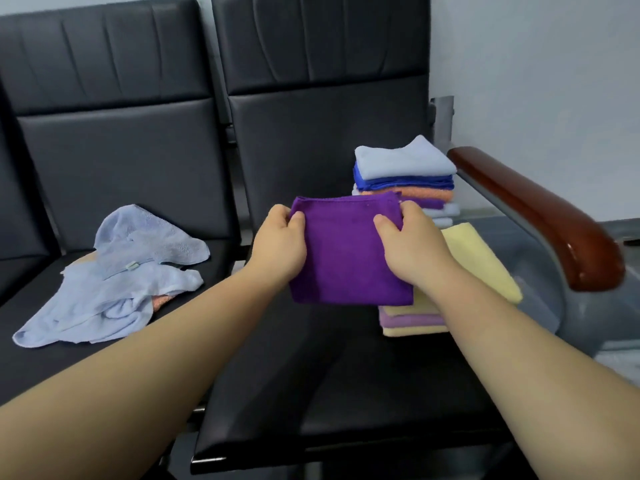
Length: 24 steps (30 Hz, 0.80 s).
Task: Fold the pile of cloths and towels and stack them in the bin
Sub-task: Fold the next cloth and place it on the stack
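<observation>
**Black bench seats, purple cloth [346, 251] gripped at both top corners**

Black padded seats [311, 393] stand in a row against a pale wall [536, 64]; the folded purple cloth is held over the middle of the right-hand seat. The left hand [280, 244] pinches its upper left corner, thumb on the near face and fingers curled behind; the right hand [408, 244] grips the upper right corner the same way. A tall stack of folded cloths [405, 178], pale blue on top, sits at that seat's back right corner; a lower stack [478, 258], topped in yellow, lies along the right edge just in front of it, partly hidden by the cloth and the right forearm. A brown wooden armrest [540, 216] runs above that edge; rumpled pale-blue towels [114, 282] lie loose on the left-hand seat.
</observation>
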Tool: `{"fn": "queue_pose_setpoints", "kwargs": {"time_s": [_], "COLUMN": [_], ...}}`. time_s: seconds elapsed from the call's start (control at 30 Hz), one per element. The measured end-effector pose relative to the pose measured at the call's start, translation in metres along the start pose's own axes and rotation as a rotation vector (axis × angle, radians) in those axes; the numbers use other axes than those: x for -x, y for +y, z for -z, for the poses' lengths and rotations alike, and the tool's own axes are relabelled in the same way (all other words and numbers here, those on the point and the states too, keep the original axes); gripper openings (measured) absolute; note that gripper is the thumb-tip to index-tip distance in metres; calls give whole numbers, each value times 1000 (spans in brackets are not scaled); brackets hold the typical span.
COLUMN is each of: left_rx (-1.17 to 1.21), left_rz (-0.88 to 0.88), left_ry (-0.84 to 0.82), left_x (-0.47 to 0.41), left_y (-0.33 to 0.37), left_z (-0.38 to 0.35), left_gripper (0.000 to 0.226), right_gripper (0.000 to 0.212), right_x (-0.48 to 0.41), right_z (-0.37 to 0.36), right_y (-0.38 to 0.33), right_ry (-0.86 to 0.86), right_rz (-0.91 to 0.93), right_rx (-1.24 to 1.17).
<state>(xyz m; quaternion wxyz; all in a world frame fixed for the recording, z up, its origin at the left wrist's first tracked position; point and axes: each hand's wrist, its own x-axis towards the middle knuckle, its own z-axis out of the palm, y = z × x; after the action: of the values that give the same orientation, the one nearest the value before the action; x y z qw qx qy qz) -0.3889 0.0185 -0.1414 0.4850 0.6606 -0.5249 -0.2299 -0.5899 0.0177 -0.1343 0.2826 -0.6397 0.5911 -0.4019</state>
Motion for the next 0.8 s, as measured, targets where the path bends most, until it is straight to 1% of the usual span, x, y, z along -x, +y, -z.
{"fn": "queue_pose_setpoints", "kwargs": {"time_s": [0.13,0.23,0.33,0.4,0.47,0.57,0.63,0.73,0.8], "left_rx": [149,158,49,-89,-214,-297,-310,-258,-213], "left_rz": [101,163,171,158,136,111,112,127,135], "left_ry": [-110,-166,-189,-179,-194,-240,-229,-209,-191], "left_x": [-5,-9,-16,-19,-20,-14,-13,-15,-15], "left_y": [34,49,60,61,57,45,38,34,34], "left_z": [-57,-97,-137,-153,-160,-166,-165,-161,-154], "left_gripper": [22,18,16,26,33,33,30,30,28], "right_gripper": [19,26,36,44,48,56,61,68,66], "right_x": [-21,-33,-50,-59,-63,-68,-69,-63,-55], "right_z": [55,81,96,93,85,79,80,85,88], "right_y": [25,46,75,94,107,120,121,110,101], "right_ry": [109,143,153,145,117,94,84,55,54], "right_rz": [-45,-147,-224,-264,-312,-359,-331,-237,-156], "right_rx": [93,138,210,281,346,377,365,371,405]}}
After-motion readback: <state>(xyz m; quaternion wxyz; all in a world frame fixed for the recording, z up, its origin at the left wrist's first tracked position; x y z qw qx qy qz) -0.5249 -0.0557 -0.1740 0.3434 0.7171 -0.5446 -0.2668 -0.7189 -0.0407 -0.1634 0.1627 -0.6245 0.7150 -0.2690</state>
